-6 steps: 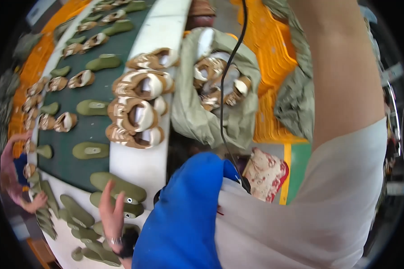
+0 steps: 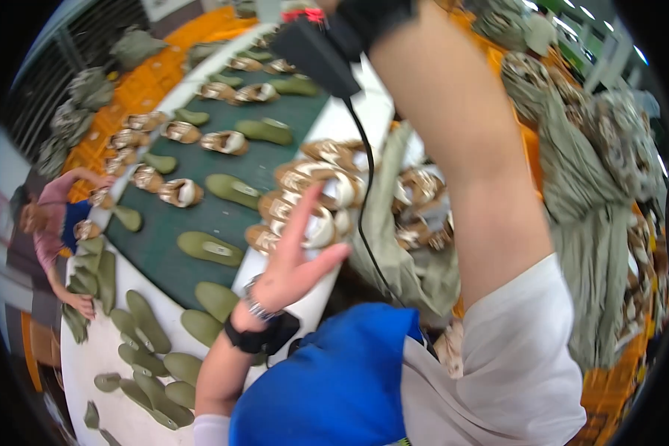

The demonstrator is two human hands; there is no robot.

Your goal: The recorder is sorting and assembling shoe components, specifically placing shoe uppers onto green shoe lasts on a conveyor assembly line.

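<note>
My left hand (image 2: 286, 271), fingers and thumb stretched apart, holds nothing. It passes in front of a row of brown-and-white shoes (image 2: 305, 197) on the white ledge; I cannot tell whether it touches them. My right forearm (image 2: 483, 156) reaches up across the view. A black wrist device (image 2: 316, 56) with a cable and the picture's upper edge hide nearly all of my right hand, so its fingers do not show. Olive-green insoles (image 2: 209, 247) lie on the dark green belt (image 2: 152, 256). Several more insoles (image 2: 147, 327) are spread over the white table (image 2: 74, 372).
Right of the ledge stands an olive sack (image 2: 416, 275) with shoes inside. A co-worker in pink (image 2: 56, 212) handles shoes and insoles across the belt. Orange crates (image 2: 119, 123) line the far side. Stuffed sacks (image 2: 572, 163) stand at the right.
My left hand has moved up and right, from over the insoles to before the shoe row. The view has shifted, bringing my right wrist device into sight at the top.
</note>
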